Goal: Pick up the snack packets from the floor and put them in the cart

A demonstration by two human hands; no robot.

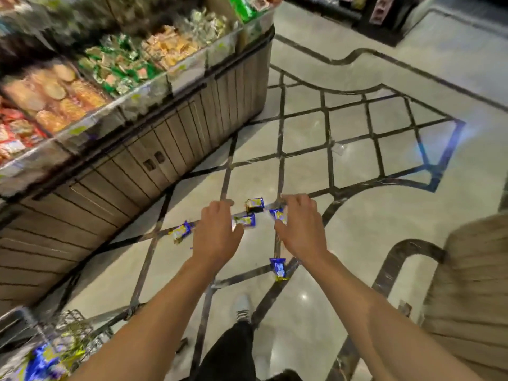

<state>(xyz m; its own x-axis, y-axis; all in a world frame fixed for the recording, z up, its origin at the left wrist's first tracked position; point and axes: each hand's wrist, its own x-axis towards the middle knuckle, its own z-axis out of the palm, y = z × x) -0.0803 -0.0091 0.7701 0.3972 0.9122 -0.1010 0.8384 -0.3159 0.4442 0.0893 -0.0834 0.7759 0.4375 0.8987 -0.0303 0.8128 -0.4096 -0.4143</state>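
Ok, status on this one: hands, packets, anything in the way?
Both hands open, reaching down. Five packets on floor. Cart behind left. Nothing blocking.

floor (357,243) – pale glossy tile, dark lattice inlay | on it – five blue-yellow snack packets (278,268), scattered

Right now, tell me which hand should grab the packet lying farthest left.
Left. The left hand hovers right beside that packet; the right hand is across the cluster, over another packet.
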